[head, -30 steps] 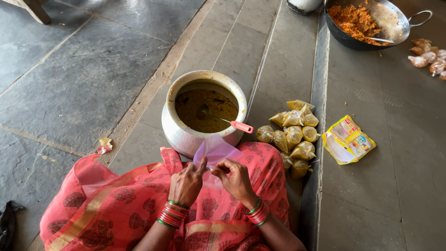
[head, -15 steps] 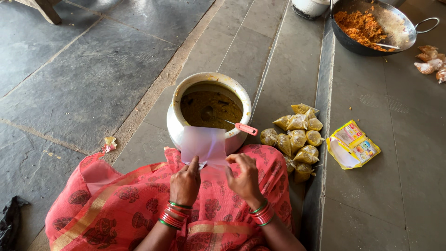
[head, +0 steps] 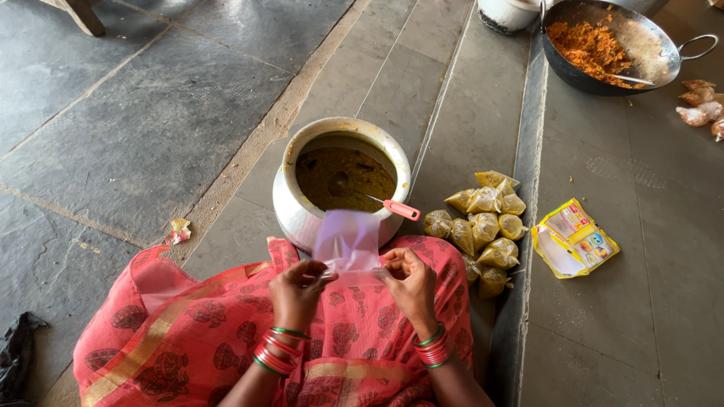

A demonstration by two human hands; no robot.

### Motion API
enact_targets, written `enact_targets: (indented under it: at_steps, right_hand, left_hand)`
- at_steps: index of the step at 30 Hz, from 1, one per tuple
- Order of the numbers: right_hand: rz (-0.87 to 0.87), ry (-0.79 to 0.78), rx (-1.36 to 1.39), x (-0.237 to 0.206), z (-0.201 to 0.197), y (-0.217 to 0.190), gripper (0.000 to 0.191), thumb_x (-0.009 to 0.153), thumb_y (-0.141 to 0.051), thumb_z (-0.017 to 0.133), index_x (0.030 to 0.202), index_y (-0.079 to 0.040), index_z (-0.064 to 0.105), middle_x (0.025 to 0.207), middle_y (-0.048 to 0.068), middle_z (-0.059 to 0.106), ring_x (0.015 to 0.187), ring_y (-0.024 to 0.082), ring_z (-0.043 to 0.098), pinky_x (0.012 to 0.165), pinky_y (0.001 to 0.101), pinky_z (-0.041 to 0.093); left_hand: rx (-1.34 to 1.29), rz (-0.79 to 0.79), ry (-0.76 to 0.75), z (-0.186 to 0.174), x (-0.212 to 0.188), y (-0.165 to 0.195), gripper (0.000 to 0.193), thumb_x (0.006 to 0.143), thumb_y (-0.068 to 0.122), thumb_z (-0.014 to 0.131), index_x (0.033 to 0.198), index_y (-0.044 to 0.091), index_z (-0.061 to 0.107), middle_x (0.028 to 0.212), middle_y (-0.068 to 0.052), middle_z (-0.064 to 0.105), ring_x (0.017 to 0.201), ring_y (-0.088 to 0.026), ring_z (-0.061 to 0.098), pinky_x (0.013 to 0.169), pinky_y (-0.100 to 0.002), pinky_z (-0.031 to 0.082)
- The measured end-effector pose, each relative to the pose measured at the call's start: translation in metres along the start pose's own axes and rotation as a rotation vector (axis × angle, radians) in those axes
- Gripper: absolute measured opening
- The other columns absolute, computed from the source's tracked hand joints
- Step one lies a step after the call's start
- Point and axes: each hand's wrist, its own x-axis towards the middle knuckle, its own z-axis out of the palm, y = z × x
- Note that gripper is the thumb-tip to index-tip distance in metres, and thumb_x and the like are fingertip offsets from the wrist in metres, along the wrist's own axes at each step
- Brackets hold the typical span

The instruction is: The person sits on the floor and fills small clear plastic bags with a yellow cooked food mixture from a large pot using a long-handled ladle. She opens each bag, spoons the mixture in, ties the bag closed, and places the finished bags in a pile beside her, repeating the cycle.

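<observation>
We note the left hand (head: 298,290) and the right hand (head: 407,280) side by side above a red patterned cloth (head: 188,339) that covers the person's lap, both wrists ringed with red and green bangles (head: 275,354). Between them stands a small clear plastic bag (head: 348,240), thin and slightly milky, upright with its far edge overlapping the near rim of the pot. Each hand pinches the bag's lower edge with narrowed fingertips: the left hand at the bag's left corner, the right hand at its right corner. Just beyond the bag sits a round silver metal pot (head: 290,207) filled with a brownish-yellow liquid; a ladle with a pink handle (head: 400,209) rests in it, the handle lying over the rim on the right side. To the right of the pot, on the grey stone floor (head: 151,120), we record a heap of small tied plastic packets of yellow food (head: 483,222), touching one another. Near that heap, across a groove in the floor, lies a yellow printed wrapper (head: 575,237), flat and torn open. Well apart, at the upper right, a dark wide pan (head: 611,45) holds orange food, and a few pale packets (head: 701,102) lie beside it.
</observation>
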Motion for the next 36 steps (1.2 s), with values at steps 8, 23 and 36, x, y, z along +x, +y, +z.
enact_targets:
  at_steps: [8, 23, 36]
  right_hand:
    - [0.265, -0.506, 0.937, 0.019, -0.029, 0.049, 0.019, 0.092, 0.002, 0.064, 0.110, -0.002, 0.064, 0.090, 0.011, 0.075, 0.080, 0.018, 0.074, 0.074, 0.0312, 0.061]
    - [-0.090, -0.186, 0.500, -0.007, 0.002, 0.002, 0.040, 0.077, 0.012, 0.077, 0.102, -0.009, 0.054, 0.089, -0.002, 0.059, 0.078, 0.004, 0.057, 0.071, 0.0225, 0.054]
    - [-0.120, -0.166, 0.119, 0.000, -0.011, -0.004, 0.023, 0.077, 0.003, 0.074, 0.095, -0.004, 0.063, 0.075, -0.002, 0.058, 0.065, 0.003, 0.053, 0.060, 0.0205, 0.046]
  left_hand:
    - [-0.802, -0.467, -0.389, -0.016, 0.003, 0.004, 0.041, 0.080, -0.007, 0.062, 0.119, 0.004, 0.069, 0.084, 0.000, 0.067, 0.078, -0.012, 0.066, 0.074, -0.029, 0.060]
    - [0.055, 0.365, -0.002, -0.010, -0.018, 0.054, 0.026, 0.084, -0.007, 0.063, 0.107, 0.006, 0.063, 0.095, -0.006, 0.063, 0.065, -0.016, 0.060, 0.061, -0.028, 0.051]
    - [0.083, 0.371, -0.136, -0.017, -0.026, 0.066, 0.031, 0.087, -0.010, 0.055, 0.111, 0.008, 0.061, 0.093, -0.012, 0.070, 0.060, -0.020, 0.070, 0.055, -0.034, 0.054]
